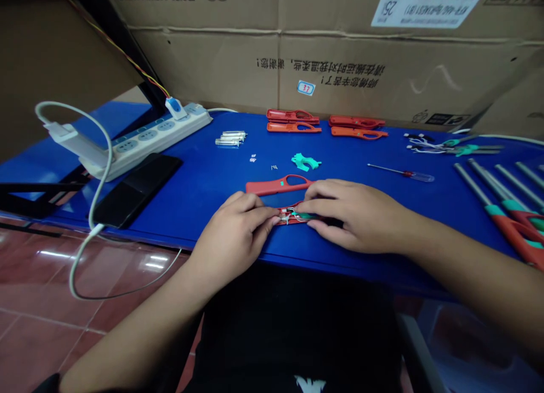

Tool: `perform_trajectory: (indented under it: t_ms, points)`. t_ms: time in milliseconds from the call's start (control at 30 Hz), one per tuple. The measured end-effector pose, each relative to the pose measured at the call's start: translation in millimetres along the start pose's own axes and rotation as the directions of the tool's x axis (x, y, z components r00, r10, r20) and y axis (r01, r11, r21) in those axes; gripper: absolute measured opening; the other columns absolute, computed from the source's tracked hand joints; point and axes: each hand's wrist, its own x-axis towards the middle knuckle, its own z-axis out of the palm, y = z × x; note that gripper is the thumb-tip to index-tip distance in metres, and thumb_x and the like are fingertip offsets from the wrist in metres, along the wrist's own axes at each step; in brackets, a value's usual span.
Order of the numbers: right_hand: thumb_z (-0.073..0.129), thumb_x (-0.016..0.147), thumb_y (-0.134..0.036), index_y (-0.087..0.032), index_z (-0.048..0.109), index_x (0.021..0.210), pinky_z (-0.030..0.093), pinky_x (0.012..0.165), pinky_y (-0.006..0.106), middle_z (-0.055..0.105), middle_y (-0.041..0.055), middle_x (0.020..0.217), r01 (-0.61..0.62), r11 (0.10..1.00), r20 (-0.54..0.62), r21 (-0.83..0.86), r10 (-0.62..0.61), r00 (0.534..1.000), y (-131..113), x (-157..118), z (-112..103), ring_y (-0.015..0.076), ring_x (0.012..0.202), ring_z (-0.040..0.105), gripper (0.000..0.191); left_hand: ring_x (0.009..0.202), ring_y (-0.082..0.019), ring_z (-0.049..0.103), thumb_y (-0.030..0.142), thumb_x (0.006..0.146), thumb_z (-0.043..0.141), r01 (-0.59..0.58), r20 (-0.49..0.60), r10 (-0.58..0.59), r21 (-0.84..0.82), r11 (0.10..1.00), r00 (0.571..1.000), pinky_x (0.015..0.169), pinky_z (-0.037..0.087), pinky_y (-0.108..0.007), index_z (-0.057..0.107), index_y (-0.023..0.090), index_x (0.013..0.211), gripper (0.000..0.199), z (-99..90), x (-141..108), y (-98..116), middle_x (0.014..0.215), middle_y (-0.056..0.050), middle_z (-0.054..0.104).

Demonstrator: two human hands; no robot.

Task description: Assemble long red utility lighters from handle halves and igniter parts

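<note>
Near the table's front edge lies an open red shell (292, 218) with metal and teal parts inside it. My left hand (238, 228) is closed on its left end, thumb and forefinger pinched at the small parts. Closed round the right end is my right hand (346, 214), which hides much of that end. Just behind them rests a red handle half (272, 186) with an oval opening. Farther back are teal plastic pieces (305, 161), small pins (274, 167) and tiny white pieces (253, 158).
Orange and red shells (293, 121) lie before a cardboard box (212, 64). A screwdriver (408, 173) and metal-tubed lighters (510, 211) are at right. At left are a black phone (138, 189), a power strip (148, 136) and a looping white cable.
</note>
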Motion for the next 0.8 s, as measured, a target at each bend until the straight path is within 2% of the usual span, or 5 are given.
perform_trajectory:
  t_ms: [200, 300, 467, 633, 800]
  points:
    - [0.058, 0.093, -0.024, -0.022, 0.060, 0.130, 0.052, 0.086, 0.033, 0.060, 0.0084, 0.120, -0.103, 0.975, -0.034, 0.198, 0.112, 0.993, -2, -12, 5, 0.0190, 0.102, 0.060, 0.038, 0.086, -0.021, 0.056, 0.025, 0.099, 0.053, -0.054, -0.011, 0.054, 0.006, 0.999, 0.998, 0.078, 0.048, -0.038, 0.074, 0.017, 0.109, 0.024, 1.5, 1, -2, 0.094, -0.008, 0.065]
    - [0.064, 0.090, -0.029, -0.021, 0.061, 0.124, 0.052, 0.084, 0.030, 0.063, 0.0070, 0.115, -0.157, 0.962, -0.067, 0.225, 0.176, 0.982, 0, -21, -2, 0.0180, 0.098, 0.062, 0.035, 0.090, -0.021, 0.059, 0.026, 0.098, 0.055, -0.035, -0.018, 0.035, -0.013, 0.999, 0.999, 0.082, 0.049, -0.038, 0.073, 0.018, 0.110, 0.022, -0.9, 2, -2, 0.099, -0.007, 0.067]
    - [0.060, 0.093, -0.027, -0.020, 0.068, 0.109, 0.051, 0.086, 0.031, 0.065, 0.0069, 0.107, -0.151, 0.977, -0.133, 0.152, 0.172, 0.976, 1, -36, -6, 0.0180, 0.097, 0.062, 0.019, 0.095, -0.019, 0.061, 0.025, 0.094, 0.061, 0.004, -0.135, -0.014, -0.073, 0.997, 0.991, 0.086, 0.050, -0.035, 0.072, 0.018, 0.108, 0.018, -4.1, 1, -5, 0.102, -0.006, 0.067]
    - [0.055, 0.096, -0.024, -0.024, 0.073, 0.111, 0.051, 0.082, 0.036, 0.066, 0.0073, 0.109, -0.106, 0.994, -0.141, -0.015, 0.103, 0.985, -4, -41, 7, 0.0204, 0.096, 0.062, 0.024, 0.088, -0.019, 0.060, 0.024, 0.094, 0.062, -0.024, -0.079, 0.019, -0.063, 0.998, 0.997, 0.080, 0.049, -0.035, 0.073, 0.019, 0.097, 0.013, -5.5, 3, -7, 0.094, -0.004, 0.067]
    - [0.053, 0.097, -0.024, -0.024, 0.073, 0.114, 0.051, 0.081, 0.037, 0.068, 0.0072, 0.107, -0.077, 0.991, -0.156, -0.105, 0.060, 0.986, -5, -41, 15, 0.0210, 0.095, 0.063, 0.026, 0.096, -0.019, 0.060, 0.021, 0.095, 0.058, -0.120, -0.061, 0.115, -0.084, 0.989, 0.991, 0.087, 0.048, -0.036, 0.072, 0.020, 0.102, 0.016, -5.2, 10, 7, 0.102, -0.005, 0.068]
